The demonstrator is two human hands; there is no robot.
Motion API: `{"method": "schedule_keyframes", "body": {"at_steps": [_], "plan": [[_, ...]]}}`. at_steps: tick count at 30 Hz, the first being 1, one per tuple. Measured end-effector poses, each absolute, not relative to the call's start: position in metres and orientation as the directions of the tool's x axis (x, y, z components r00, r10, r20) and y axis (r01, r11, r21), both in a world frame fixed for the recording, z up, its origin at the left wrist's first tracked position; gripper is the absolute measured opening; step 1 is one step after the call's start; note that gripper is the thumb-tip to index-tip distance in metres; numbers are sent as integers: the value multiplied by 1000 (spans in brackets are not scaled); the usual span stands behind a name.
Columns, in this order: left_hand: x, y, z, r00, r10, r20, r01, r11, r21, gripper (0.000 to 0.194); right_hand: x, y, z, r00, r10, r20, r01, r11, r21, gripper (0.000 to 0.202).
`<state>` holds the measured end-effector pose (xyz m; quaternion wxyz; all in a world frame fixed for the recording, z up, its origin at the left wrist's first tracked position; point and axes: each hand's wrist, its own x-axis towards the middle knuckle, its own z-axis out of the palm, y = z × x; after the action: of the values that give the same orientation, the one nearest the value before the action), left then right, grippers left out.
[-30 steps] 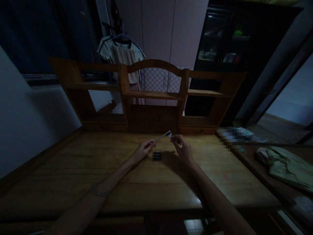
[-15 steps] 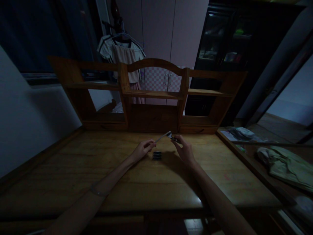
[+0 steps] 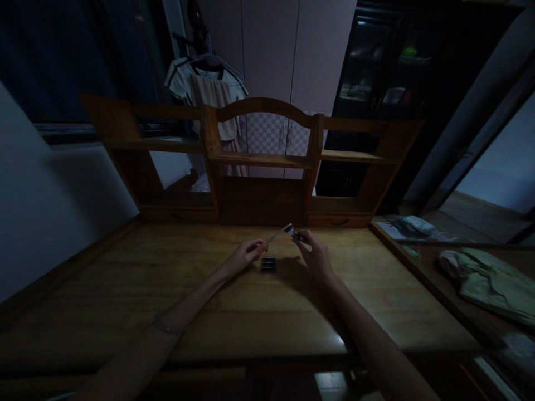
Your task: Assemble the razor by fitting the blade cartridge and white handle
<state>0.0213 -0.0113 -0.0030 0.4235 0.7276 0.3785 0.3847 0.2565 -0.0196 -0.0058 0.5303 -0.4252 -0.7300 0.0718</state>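
Two bare hands meet above a wooden tabletop [image 3: 259,320] in a dim room; twelve o'clock is straight ahead of the person. The left hand [image 3: 246,253] pinches the near end of a thin, pale stick [image 3: 276,235] between thumb and fingers. The right hand [image 3: 316,256] grips a small tool [image 3: 295,234], dark at the grip and brighter at the head.

What matters most is how these two line up. The stick's long axis runs from the left hand toward two o'clock; the tool slants from the right hand toward ten o'clock. Their far ends come together between the hands, a little nearer the right one, so the pair makes a shallow peak. Whether the tips touch or merely overlap in this view, I cannot tell.

Just beside the left hand, at its four o'clock, a group of dark bars [image 3: 268,265] lies on the tabletop, held by neither hand. The right hand is farther from it, with the bars between its eight and nine o'clock. At twelve o'clock, beyond the hands, stands a wooden shelf [image 3: 259,160].

The fingers cover the stick's near end and much of the tool's grip. The tool's kind is too small and dark to make out, as are any markings on the bars. Both forearms run out of view at the bottom.
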Motion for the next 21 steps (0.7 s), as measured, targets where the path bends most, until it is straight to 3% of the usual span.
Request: {"method": "schedule_keyframes", "body": {"at_steps": [11, 21], "plan": [[20, -3, -17, 400, 909, 115, 112, -173, 979, 35, 253, -28, 13, 52, 683, 729, 515, 607, -605, 17], [21, -4, -14, 425, 897, 122, 92, -177, 980, 34, 251, -26, 2, -71, 750, 658, 526, 588, -614, 17]]}}
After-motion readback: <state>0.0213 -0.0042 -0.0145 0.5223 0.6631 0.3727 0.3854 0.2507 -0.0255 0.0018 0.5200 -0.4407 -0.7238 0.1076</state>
